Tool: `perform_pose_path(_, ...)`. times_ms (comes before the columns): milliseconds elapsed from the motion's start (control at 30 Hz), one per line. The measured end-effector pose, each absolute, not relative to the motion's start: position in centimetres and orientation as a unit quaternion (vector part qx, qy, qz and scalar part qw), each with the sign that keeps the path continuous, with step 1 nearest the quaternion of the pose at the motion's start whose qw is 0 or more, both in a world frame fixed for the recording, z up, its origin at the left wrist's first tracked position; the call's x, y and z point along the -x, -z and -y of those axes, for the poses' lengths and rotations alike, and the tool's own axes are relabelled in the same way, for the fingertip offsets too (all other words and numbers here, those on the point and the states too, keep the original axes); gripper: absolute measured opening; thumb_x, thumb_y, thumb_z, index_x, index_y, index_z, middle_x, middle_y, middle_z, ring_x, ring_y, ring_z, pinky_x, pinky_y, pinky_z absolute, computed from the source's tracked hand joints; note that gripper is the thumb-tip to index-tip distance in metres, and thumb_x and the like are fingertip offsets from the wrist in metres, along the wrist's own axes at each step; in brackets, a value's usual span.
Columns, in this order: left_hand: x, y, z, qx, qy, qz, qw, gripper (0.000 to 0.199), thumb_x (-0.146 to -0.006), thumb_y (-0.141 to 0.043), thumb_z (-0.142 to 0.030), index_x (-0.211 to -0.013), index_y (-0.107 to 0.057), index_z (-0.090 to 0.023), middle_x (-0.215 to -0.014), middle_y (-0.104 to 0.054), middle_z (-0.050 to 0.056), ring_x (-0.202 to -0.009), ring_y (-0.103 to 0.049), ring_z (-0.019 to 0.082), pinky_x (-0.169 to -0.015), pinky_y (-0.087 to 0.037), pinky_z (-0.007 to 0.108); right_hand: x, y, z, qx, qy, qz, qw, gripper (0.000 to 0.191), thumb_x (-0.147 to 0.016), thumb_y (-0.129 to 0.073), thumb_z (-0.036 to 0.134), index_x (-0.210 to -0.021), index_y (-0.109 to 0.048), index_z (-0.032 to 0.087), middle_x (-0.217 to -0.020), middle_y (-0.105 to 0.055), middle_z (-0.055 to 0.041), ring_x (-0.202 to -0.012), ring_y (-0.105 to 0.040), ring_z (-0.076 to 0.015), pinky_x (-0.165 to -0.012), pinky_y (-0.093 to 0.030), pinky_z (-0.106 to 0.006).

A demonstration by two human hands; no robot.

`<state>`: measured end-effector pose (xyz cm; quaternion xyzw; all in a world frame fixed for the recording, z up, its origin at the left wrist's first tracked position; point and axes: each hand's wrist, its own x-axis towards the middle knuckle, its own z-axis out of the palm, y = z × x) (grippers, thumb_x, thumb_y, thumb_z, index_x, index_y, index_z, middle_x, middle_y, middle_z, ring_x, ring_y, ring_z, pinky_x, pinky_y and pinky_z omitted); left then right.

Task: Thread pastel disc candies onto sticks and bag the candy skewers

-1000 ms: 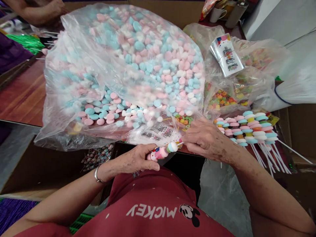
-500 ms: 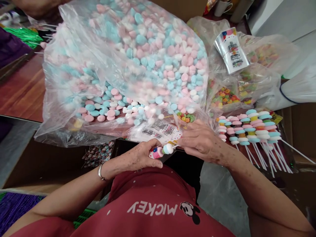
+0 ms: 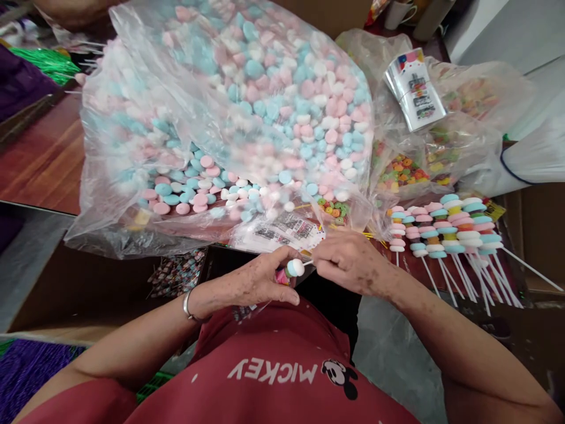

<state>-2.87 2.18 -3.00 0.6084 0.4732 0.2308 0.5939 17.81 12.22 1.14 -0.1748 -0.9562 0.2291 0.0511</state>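
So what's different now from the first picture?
The candy skewer has slid back toward the left hand, with less of it showing, and the hands are closer together. The right hand still pinches its white stick; nothing was released. The marshmallow bag stayed put.

The left hand (image 3: 260, 280) held a candy stick (image 3: 295, 268), and the right hand (image 3: 348, 262) pinched its white end.
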Motion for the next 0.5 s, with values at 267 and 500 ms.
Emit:
perform_pose_path(267, 5.8, 1.1, -2.0, -0.576, -0.142, -0.482, 0.645, 0.055, -0.073, -0.074, -0.051, -0.114, -0.061, -0.016, -0.091, -0.06, 0.001, -0.08, -0.05, 0.017, -0.068, -0.041, 0.025, -18.6, -2.0, -13.5, 0.177, -0.277, 0.942, 0.065, 0.033, -0.09, -0.043, 0.018, -0.061, -0.058, 0.016, -0.059, -0.054, 0.0013, -0.059, -0.045, -0.0104, -0.066, -0.03, -0.027)
perform_pose_path(500, 6.5, 2.2, -1.6, -0.565, -0.102, -0.444, 0.688, 0.048, -0.068, -0.078, -0.047, -0.1, -0.065, -0.014, -0.084, -0.057, -0.001, -0.076, -0.046, 0.015, -0.065, -0.04, 0.022, -18.5, -1.9, -13.9, 0.15, -0.252, 0.952, 0.087, 0.033, -0.091, -0.044, 0.018, -0.062, -0.059, 0.017, -0.059, -0.055, 0.0014, -0.059, -0.044, -0.0107, -0.066, -0.029, -0.026)
